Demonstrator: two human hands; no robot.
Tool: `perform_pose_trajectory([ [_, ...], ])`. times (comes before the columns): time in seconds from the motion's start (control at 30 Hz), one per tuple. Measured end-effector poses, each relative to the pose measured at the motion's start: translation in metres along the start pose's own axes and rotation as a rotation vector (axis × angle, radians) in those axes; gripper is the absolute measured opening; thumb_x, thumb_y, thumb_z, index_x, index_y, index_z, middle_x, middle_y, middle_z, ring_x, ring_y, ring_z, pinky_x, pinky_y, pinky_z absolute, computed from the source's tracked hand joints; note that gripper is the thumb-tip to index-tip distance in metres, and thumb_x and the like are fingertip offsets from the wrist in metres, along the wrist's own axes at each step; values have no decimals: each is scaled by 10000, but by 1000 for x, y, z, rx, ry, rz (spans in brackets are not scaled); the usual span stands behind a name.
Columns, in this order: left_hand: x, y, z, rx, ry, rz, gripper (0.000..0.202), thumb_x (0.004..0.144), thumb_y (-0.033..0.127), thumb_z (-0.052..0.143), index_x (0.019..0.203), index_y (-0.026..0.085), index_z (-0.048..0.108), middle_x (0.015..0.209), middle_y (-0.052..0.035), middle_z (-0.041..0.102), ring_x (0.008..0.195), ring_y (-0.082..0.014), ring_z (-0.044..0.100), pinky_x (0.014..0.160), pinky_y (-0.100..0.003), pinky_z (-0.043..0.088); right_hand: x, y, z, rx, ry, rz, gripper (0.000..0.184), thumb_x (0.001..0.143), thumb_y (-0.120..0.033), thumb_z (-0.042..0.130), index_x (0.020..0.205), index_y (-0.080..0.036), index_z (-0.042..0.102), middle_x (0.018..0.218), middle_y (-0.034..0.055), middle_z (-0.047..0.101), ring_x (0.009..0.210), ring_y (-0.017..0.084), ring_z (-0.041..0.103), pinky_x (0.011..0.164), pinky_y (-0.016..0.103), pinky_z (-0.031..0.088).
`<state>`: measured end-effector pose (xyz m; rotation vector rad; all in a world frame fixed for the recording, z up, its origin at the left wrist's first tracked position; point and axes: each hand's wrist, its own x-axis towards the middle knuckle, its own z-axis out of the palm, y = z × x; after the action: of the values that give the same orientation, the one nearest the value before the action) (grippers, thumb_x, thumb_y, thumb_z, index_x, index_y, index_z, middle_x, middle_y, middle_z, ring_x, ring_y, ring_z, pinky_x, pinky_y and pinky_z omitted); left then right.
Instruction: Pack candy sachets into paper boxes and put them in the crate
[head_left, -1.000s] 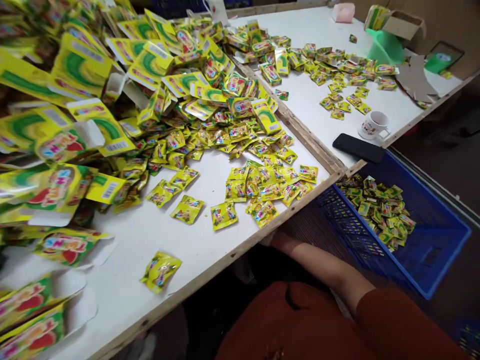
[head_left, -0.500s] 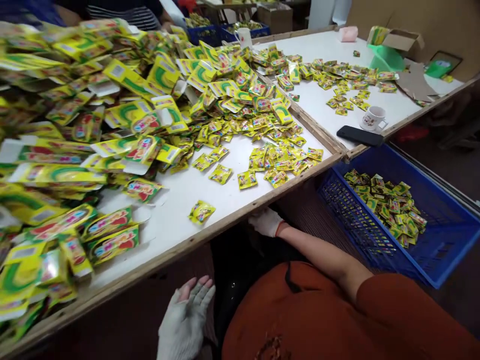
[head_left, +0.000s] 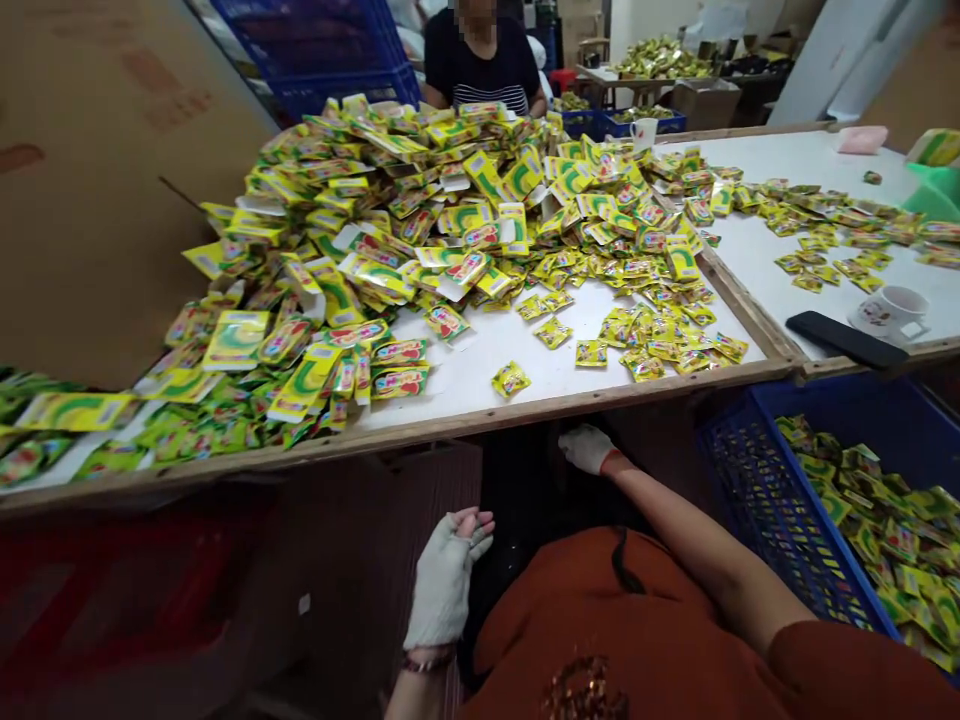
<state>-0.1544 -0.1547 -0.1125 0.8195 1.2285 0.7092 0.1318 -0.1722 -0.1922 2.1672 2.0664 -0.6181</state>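
Note:
My left hand (head_left: 450, 570), in a white glove with bare fingertips, is held low in front of the table, palm up. Its fingers are loosely bent, and nothing shows in them. My right hand (head_left: 587, 448), gloved too, rests on my dark-clothed leg just below the table edge; its fingers lie over the leg, partly in shadow, with no object visible. Above both hands is the white table (head_left: 465, 385) with a wooden rim. On it lie small yellow sachets (head_left: 637, 330), one loose sachet (head_left: 511, 379) near the edge, and a big heap of yellow-green printed boxes (head_left: 420, 220).
A blue crate (head_left: 795, 510) of sachets stands at my right. A black phone (head_left: 846, 338) and a white mug (head_left: 889, 312) sit on the adjoining table. Across the heap is another person (head_left: 484, 60). A large cardboard box (head_left: 112, 200) rises at the left.
My view has swung left, bringing the cardboard box and the person opposite into sight. My left hand's fingers have bent inward from a flatter palm. My right hand stays on the leg.

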Motion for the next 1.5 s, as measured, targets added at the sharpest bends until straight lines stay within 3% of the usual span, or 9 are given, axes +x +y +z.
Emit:
perform_pose_trajectory([
  [0.17,2,11,5,120,-72,127,554,620,563,816,921,132,645,897,-82,713,836,-203,682,780,-328,551,-17,-3,-3,-11,4,13,275,960,-345,593,1149,-154,651,1213,87,649,1155,241,600,1032,506,450],
  [0.47,37,106,30,595,-281,774,235,893,367,567,927,174,697,888,-53,725,840,-176,665,813,-307,524,-29,-40,-35,23,50,115,294,909,-211,542,1148,-160,705,1323,163,612,1395,356,376,1175,575,142],
  [0.6,58,126,40,693,-344,971,219,915,315,533,930,165,693,882,-63,726,841,-182,668,823,-308,515,-41,-68,-66,128,-25,22,302,895,-258,573,1163,-215,706,1216,92,687,1248,286,534,1127,483,310],
  [0.77,79,139,39,693,-333,955,211,915,303,519,924,170,683,885,-58,722,844,-182,671,807,-298,508,-59,-84,-146,654,-168,-311,242,937,-286,514,1034,-182,710,920,13,719,823,145,634,752,242,502],
  [0.87,85,143,37,651,-269,904,204,903,316,534,905,177,684,861,-41,716,825,-177,664,786,-291,502,-19,-81,-198,556,79,-307,241,953,-278,483,1027,-194,696,896,12,705,803,141,620,751,248,493],
  [0.97,86,141,39,582,-196,846,213,894,329,543,903,178,692,860,-36,722,824,-176,665,777,-288,509,60,-77,-231,216,402,-70,277,871,-159,523,1117,-189,647,1094,66,675,965,185,620,872,292,476],
  [1.17,89,137,42,606,-144,795,223,901,339,545,914,175,696,877,-48,737,835,-185,686,793,-308,550,169,-75,-244,46,438,50,291,877,-224,510,1124,-176,654,1156,129,586,891,221,624,727,306,449],
  [1.4,108,178,68,826,-47,1277,371,876,253,614,1239,176,636,1380,-131,595,1323,-276,519,1155,-474,390,96,-40,-263,-148,351,-223,217,947,-221,487,989,-215,700,1023,72,622,850,177,569,690,284,353],
  [1.5,107,186,98,944,-194,1228,618,786,218,697,1380,153,537,1376,-161,592,1310,-322,526,1141,-500,399,52,-27,-273,-306,356,-403,190,949,-202,509,966,-199,698,929,72,623,753,167,537,653,297,339],
])
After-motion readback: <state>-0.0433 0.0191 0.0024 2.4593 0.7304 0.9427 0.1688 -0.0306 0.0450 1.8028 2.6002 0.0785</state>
